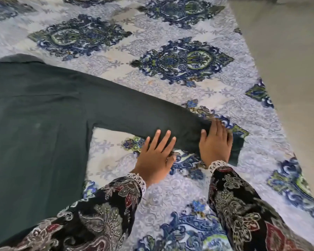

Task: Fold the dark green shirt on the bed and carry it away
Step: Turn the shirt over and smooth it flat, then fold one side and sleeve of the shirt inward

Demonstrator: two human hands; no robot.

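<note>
Both hands' fingers (pixel 163 140) flat, unclenched atop the dark green shirt (pixel 43 113) sleeve.

The dark green shirt (pixel 34 115) runs off the left edge. The right hand (pixel 216 144) hides part of its sleeve cuff; fingertips there are blurred.

Both arms reach forward in dark floral sleeves with white lace cuffs. The left hand (pixel 155 156) lies flat, palm down, fingers (pixel 164 140) spread and straight. The right hand (pixel 216 142) is also palm down, fingers together, pressing downward.
</note>
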